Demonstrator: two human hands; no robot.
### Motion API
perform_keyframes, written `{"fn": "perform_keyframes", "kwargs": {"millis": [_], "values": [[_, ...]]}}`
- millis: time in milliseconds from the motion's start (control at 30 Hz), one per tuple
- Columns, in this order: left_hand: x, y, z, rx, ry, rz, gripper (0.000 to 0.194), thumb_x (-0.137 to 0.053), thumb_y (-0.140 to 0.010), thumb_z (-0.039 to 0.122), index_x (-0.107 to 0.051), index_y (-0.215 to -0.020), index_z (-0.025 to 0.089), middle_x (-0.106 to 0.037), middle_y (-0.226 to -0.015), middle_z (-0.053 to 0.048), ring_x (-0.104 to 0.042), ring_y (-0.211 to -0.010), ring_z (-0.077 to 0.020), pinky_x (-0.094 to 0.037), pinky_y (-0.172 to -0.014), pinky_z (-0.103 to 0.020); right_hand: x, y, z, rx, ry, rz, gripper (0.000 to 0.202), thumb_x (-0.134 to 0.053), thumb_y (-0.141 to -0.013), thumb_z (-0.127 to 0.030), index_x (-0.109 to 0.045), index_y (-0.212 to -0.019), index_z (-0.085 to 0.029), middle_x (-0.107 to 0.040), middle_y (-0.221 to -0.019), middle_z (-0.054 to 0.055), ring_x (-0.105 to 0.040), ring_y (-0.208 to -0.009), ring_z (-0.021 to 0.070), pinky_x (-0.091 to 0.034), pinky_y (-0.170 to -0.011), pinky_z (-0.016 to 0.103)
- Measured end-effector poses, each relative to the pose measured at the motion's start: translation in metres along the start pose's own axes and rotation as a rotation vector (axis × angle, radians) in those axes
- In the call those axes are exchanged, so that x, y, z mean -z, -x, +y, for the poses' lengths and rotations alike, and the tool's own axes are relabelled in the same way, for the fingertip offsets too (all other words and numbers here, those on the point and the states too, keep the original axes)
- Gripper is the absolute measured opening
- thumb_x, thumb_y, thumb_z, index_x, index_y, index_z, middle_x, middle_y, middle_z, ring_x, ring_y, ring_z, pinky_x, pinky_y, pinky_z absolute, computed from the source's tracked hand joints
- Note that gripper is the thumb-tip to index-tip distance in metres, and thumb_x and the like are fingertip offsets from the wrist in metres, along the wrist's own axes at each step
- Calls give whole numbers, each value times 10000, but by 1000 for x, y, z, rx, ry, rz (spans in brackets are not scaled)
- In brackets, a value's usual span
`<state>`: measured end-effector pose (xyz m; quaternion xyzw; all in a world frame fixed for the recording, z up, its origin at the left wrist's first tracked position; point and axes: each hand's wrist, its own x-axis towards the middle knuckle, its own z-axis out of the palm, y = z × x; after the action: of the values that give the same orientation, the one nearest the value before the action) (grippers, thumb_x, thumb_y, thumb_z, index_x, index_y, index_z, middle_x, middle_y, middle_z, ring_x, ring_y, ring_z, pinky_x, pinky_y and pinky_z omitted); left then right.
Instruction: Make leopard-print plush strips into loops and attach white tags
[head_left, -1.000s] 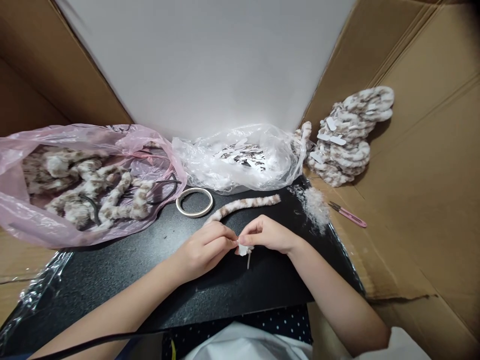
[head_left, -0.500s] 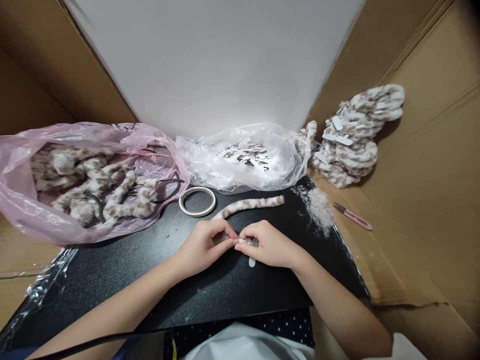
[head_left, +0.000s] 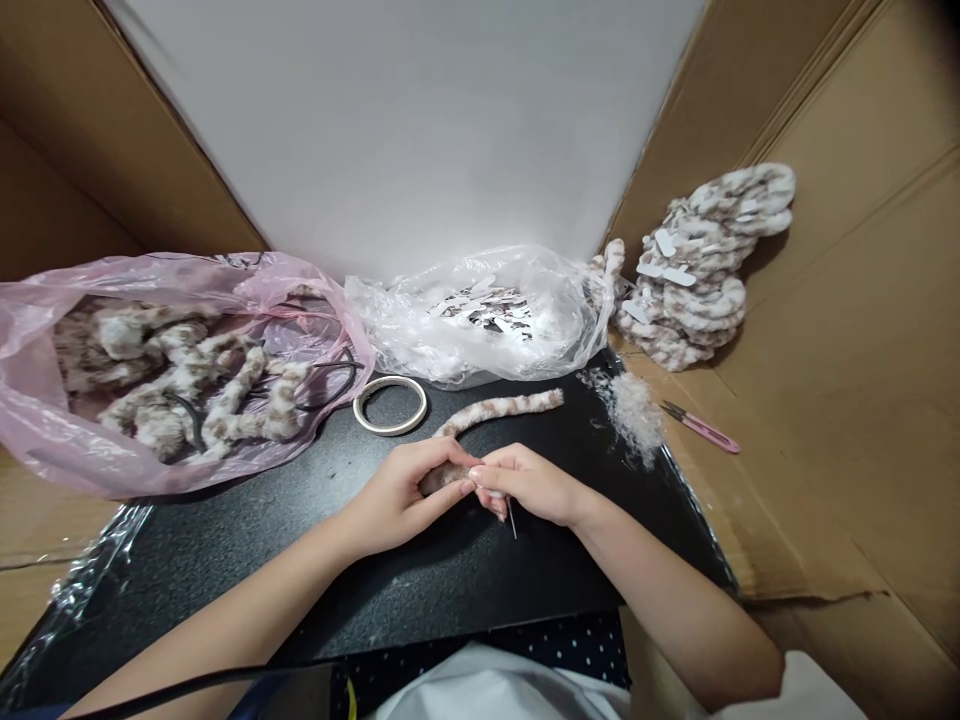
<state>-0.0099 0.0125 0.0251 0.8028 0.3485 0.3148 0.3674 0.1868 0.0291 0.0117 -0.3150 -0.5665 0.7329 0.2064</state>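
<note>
One left hand (head_left: 386, 495) and one right hand (head_left: 534, 486) hold one furry strip (head_left: 495, 409).

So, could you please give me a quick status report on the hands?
Left hand and right hand together, pinching near end of spotted fur strip. Far end lying on black table. Tape roll beyond, not in the way.

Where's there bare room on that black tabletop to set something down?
Bare tabletop shows between the pink bag and left forearm, and between that forearm and the right forearm. It's crowded farther back, with a clear bag, tape roll and furry strip.
</note>
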Motion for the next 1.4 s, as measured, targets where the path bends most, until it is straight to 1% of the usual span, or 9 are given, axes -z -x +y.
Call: {"fn": "perform_keyframes", "kwargs": {"millis": [167,333,533,600,800,967,1100,1267,1400], "values": [[-2,2,-1,-67,-44,152,65,-590,-853,140,-611,-911,160,-671,-817,-27,-607,-693,-113,-448,-641,-200,11,6,-8,45,-75,35,408,-586,-792,-532,-607,-739,-128,-592,-610,12,-566,-545,129,-471,-535,256],[-4,3,0,-80,-96,158,80,-602,-832,127,-606,-904,161,-659,-798,-24,-600,-675,-115,-452,-626,-207,8,11,-12,120,227,113,212,-593,-837,-332,-584,-737,-146,-552,-629,-14,-560,-551,114,-441,-530,219],[-5,4,3,-190,-41,204,106,-642,-815,97,-672,-891,165,-690,-846,-56,-638,-760,-132,-484,-676,-210,3,13,-14,198,433,70,219,-482,-917,-283,-548,-746,-163,-518,-627,-33,-514,-555,93,-388,-558,201],[-6,2,3,-92,69,218,76,-622,-836,117,-680,-812,158,-693,-813,-57,-636,-736,-131,-482,-655,-211,4,12,-14,197,460,35,248,-456,-935,-302,-527,-740,-166,-509,-621,-34,-497,-562,95,-375,-563,203],[-9,0,-2,478,588,161,261,-685,-786,380,-627,-711,137,-575,-592,3,-457,-465,-74,-337,-429,-176,4,13,-17,220,588,-12,258,-462,-933,-278,-461,-695,-178,-457,-623,-43,-434,-570,96,-332,-566,215],[-9,-1,-3,566,643,163,322,-724,-738,438,-607,-711,139,-550,-593,17,-441,-482,-70,-318,-442,-170,5,14,-17,294,774,0,255,-441,-952,-268,-476,-714,-181,-510,-702,-13,-459,-658,122,-343,-655,248],[-9,0,3,457,519,158,279,-672,-801,397,-603,-712,142,-558,-577,23,-437,-472,-71,-337,-457,-177,4,14,-16,287,813,-3,269,-427,-956,-276,-486,-710,-184,-517,-701,-5,-456,-675,134,-340,-677,266],[-8,5,7,155,98,184,150,-604,-867,246,-665,-770,149,-682,-711,-37,-593,-621,-124,-438,-580,-211,2,12,-12,152,489,29,319,-456,-909,-284,-432,-607,-184,-422,-562,-45,-386,-540,94,-291,-537,232],[-9,7,5,-14,-37,220,88,-598,-863,162,-661,-801,166,-709,-747,-44,-639,-655,-133,-473,-611,-215,1,7,-6,59,221,13,321,-476,-874,-333,-445,-591,-183,-422,-505,-53,-384,-467,79,-296,-487,225]]}}
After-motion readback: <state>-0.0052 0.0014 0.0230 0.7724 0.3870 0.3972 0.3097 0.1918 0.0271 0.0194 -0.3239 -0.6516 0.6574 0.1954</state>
